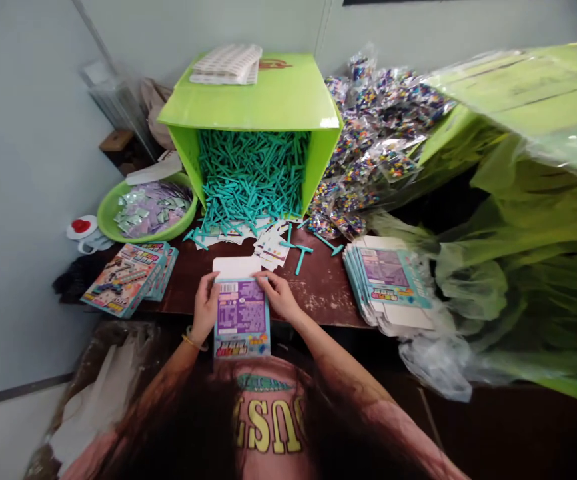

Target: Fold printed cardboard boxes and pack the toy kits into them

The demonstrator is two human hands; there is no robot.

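Note:
A purple and teal printed cardboard box [241, 317] is held upright in front of my chest, its white top flap [236, 267] standing up. My left hand [206, 303] grips its left edge, and my right hand [276, 293] pinches the upper right corner. Whether anything is inside the box cannot be seen. Beyond it on the dark table lie loose teal T-shaped plastic pieces [302, 259] and white printed cards [270, 247]. A green bin [248, 103] on its side spills many more teal pieces [253, 173] toward me.
At left stand a green basin [106, 212] of small sachets, a lidded white cup [88, 233] and several colourful boxes [123, 279]. To the right is a stack of flat cartons [393, 280]; behind it are bags of coloured beads [358, 153] and a large green plastic sheet [533, 247].

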